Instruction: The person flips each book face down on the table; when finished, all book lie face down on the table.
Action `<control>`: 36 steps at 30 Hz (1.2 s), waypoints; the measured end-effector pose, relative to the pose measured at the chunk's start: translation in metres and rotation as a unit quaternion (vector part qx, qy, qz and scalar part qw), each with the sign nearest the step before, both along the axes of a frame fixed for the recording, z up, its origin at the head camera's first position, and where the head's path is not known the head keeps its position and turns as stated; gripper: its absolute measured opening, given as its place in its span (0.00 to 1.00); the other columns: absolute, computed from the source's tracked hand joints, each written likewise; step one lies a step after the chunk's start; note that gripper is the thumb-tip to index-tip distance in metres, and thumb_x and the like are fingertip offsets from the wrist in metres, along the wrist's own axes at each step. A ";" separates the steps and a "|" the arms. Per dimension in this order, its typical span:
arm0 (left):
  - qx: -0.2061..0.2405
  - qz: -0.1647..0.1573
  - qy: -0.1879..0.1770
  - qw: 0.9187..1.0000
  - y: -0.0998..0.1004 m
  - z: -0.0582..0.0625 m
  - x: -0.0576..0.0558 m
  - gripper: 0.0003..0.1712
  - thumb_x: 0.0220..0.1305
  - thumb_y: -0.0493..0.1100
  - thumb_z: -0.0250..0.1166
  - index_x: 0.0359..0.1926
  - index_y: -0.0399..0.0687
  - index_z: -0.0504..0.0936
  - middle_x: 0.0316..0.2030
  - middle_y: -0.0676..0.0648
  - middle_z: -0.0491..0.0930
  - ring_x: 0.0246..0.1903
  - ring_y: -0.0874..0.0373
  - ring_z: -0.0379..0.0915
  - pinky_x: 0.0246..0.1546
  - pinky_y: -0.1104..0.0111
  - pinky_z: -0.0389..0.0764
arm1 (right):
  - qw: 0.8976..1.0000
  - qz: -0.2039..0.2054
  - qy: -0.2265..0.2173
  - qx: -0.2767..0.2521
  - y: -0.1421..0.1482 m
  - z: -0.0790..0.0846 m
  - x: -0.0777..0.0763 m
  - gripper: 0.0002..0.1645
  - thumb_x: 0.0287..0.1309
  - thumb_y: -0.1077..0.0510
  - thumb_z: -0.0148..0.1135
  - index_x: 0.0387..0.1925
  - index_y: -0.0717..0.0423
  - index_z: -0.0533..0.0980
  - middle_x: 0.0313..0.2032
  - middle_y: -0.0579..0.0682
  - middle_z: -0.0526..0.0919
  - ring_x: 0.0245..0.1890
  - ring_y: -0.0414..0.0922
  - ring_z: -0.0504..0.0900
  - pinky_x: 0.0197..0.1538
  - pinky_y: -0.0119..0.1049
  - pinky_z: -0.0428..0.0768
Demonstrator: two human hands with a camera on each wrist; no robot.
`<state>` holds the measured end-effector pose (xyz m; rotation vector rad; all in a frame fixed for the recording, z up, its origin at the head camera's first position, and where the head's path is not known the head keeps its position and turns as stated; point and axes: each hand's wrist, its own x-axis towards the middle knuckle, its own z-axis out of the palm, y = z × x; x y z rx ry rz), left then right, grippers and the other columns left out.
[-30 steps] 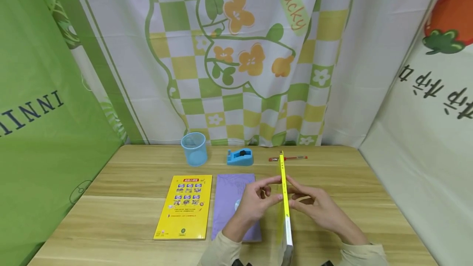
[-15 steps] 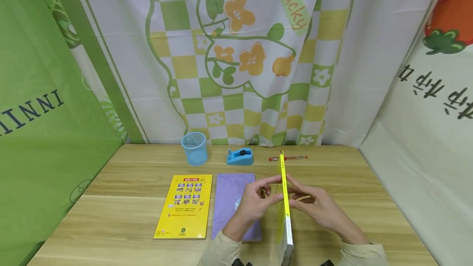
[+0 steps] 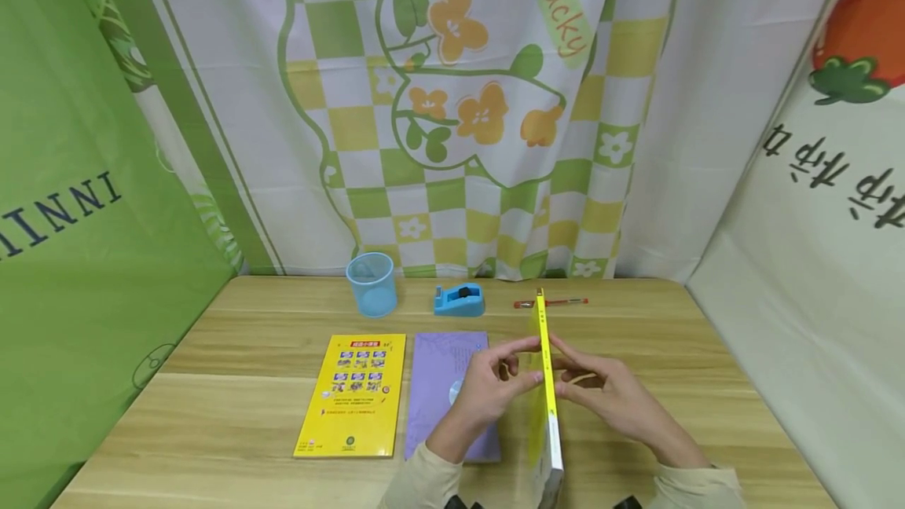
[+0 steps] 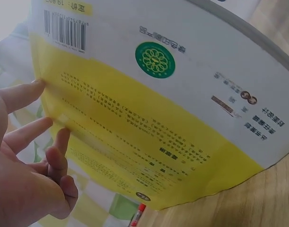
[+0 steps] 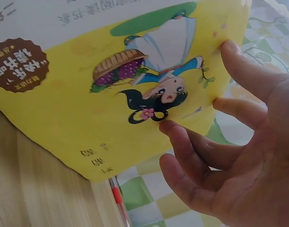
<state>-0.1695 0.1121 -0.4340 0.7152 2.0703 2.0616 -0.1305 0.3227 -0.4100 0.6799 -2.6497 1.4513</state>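
A yellow-and-white book [image 3: 546, 368] stands upright, spine towards the head camera, between my two hands. The fingertips of my left hand [image 3: 488, 387] touch its left face close to the spine. My right hand [image 3: 611, 395] touches the opposite face at about the same height. In the left wrist view, the thumb and fingers of the left hand [image 4: 35, 165] meet the back cover [image 4: 135, 109], which bears a barcode. The right hand [image 5: 239, 142] touches the front cover [image 5: 87, 118], with its drawn figure, in the right wrist view. Neither hand wraps round the book.
Left of the hands lie a yellow book [image 3: 353, 399] and a purple book [image 3: 445, 368], partly behind the left forearm. A blue mesh pen cup [image 3: 373, 289], a blue tape dispenser [image 3: 459, 301] and a red pen [image 3: 566, 302] stand or lie along the table's back.
The upright book and both hands have shifted very slightly to the right. Contact with the book stays the same.
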 end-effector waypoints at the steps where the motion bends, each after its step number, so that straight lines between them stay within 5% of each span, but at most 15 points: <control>1: -0.003 -0.002 0.003 1.000 0.000 0.000 0.000 0.25 0.60 0.33 0.70 0.60 0.38 0.81 0.51 0.33 0.81 0.33 0.64 0.63 0.34 0.77 0.65 | 1.000 -0.001 0.003 -0.001 0.001 0.001 0.000 0.36 0.67 0.58 0.63 0.73 0.59 0.64 0.54 0.64 0.84 0.45 0.36 0.83 0.47 0.34 0.83; 6: -0.016 -0.017 0.011 1.000 0.003 -0.004 0.001 0.25 0.60 0.35 0.71 0.59 0.38 0.82 0.53 0.31 0.81 0.32 0.63 0.61 0.30 0.77 0.62 | 1.000 -0.006 0.016 0.005 0.006 0.008 0.004 0.36 0.67 0.59 0.63 0.73 0.56 0.64 0.52 0.59 0.86 0.46 0.36 0.83 0.46 0.34 0.82; 13: -0.092 -0.014 0.035 0.995 0.011 -0.016 0.000 0.24 0.57 0.40 0.74 0.57 0.46 0.85 0.51 0.42 0.85 0.32 0.63 0.63 0.32 0.75 0.63 | 0.999 -0.017 0.007 0.030 0.018 0.021 0.013 0.37 0.64 0.57 0.67 0.72 0.57 0.67 0.48 0.55 0.88 0.42 0.32 0.83 0.44 0.32 0.82; 25: -0.166 -0.021 0.034 0.985 0.023 -0.028 0.007 0.26 0.59 0.47 0.75 0.59 0.53 0.84 0.54 0.51 0.83 0.43 0.60 0.72 0.40 0.75 0.70 | 0.997 -0.020 -0.057 0.047 0.041 0.034 0.018 0.39 0.62 0.55 0.69 0.70 0.63 0.67 0.42 0.52 0.88 0.38 0.31 0.81 0.40 0.30 0.81; 31: -0.218 -0.028 0.040 0.975 0.026 -0.029 0.009 0.27 0.59 0.50 0.75 0.59 0.55 0.84 0.53 0.51 0.80 0.43 0.61 0.69 0.40 0.74 0.69 | 0.994 0.004 -0.101 0.035 0.056 0.034 0.019 0.42 0.61 0.58 0.69 0.71 0.71 0.62 0.40 0.54 0.88 0.35 0.33 0.82 0.35 0.30 0.81; 36: -0.280 0.006 0.033 0.959 0.026 -0.030 0.013 0.26 0.57 0.54 0.75 0.58 0.59 0.85 0.51 0.53 0.77 0.48 0.59 0.68 0.48 0.65 0.63 | 0.990 0.015 -0.135 0.035 0.064 0.031 0.018 0.46 0.60 0.59 0.70 0.70 0.78 0.57 0.39 0.55 0.88 0.35 0.36 0.84 0.36 0.31 0.82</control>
